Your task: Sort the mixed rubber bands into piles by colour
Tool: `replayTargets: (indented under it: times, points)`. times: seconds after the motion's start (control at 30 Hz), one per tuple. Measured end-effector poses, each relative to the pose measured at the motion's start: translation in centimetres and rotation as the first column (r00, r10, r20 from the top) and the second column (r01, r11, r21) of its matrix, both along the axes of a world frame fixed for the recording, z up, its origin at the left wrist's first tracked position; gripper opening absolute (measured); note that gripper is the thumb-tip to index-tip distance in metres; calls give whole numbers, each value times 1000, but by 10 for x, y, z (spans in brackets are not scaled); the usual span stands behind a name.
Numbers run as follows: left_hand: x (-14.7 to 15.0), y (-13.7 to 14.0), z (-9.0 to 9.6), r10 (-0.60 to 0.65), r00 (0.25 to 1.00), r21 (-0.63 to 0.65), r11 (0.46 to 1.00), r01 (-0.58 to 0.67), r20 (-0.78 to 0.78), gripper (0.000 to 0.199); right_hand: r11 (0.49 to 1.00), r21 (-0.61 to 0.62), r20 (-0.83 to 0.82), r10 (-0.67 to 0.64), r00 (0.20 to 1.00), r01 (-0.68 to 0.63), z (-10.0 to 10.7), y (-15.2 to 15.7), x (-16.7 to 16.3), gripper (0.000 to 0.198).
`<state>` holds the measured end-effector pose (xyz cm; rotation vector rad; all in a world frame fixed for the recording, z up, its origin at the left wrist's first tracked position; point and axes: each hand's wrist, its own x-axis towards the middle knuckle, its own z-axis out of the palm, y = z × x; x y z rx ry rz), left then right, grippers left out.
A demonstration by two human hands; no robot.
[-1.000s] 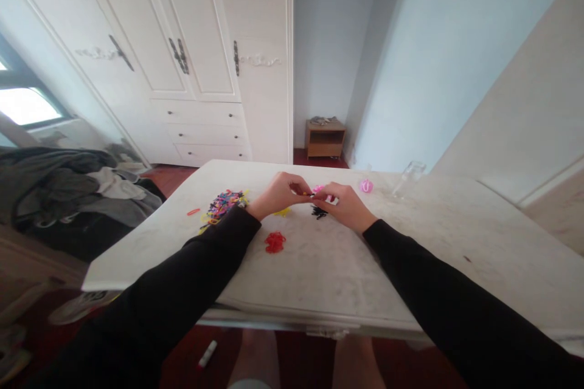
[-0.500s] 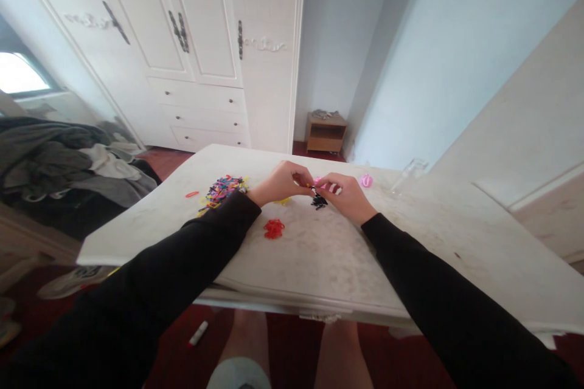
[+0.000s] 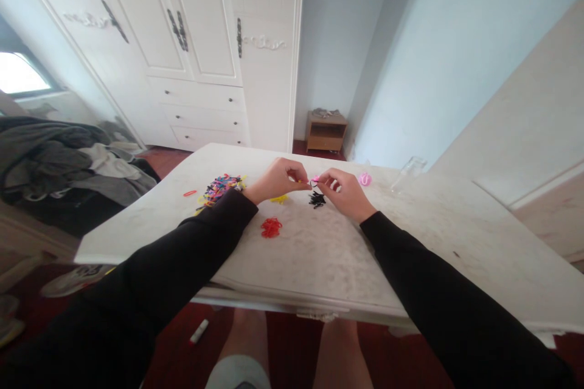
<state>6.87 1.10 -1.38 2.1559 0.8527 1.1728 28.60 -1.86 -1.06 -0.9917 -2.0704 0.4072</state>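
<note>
Two hands meet over the table, the right hand [image 3: 340, 191] pinching a thin black band [image 3: 313, 185] that sits in the narrow gap before the left hand [image 3: 283, 181].
From where I stand, the left thumb and finger are pressed close round a small yellow bit [image 3: 300, 181]; whether they also grip the black band, I cannot tell. Just below the fingertips lies a black pile [image 3: 317, 200] on the pale table [image 3: 328, 261], with a yellow pile [image 3: 278, 199] under the left hand and a red pile [image 3: 271, 228] nearer the body. A multicoloured heap [image 3: 222, 188] lies beside the left wrist; a pink bundle [image 3: 364, 179] lies beyond the right hand, near a clear glass vessel [image 3: 409, 174].
</note>
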Motion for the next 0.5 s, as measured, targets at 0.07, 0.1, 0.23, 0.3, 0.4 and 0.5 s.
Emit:
replayTargets:
  times: [0.07,0.1,0.23,0.3,0.4,0.5]
  points:
    - [0,1,-1,1,1000,-2,1000,-1,-11,27,1000,-10,-1,-15,1000,15,0,0,0,15]
    - [0,1,-2,4,1000,-5,1000,-5,-19,27,1000,-13,-1,-21,1000,21,0,0,0,15]
    - [0,3,-2,23,1000,-28,999,-23,4,22,999,18,-7,-31,999,31,-2,2,1,13]
    - [0,3,-2,12,998,-61,998,-8,60,20,999,32,-7,-28,1000,28,-3,3,2,13]
    - [1,3,-2,-29,988,-130,990,48,150,17,1000,14,-6,-23,1000,23,-4,4,3,11]
    - [2,3,-4,-67,989,-159,983,88,132,17,999,14,-11,-43,999,43,-5,5,3,11]
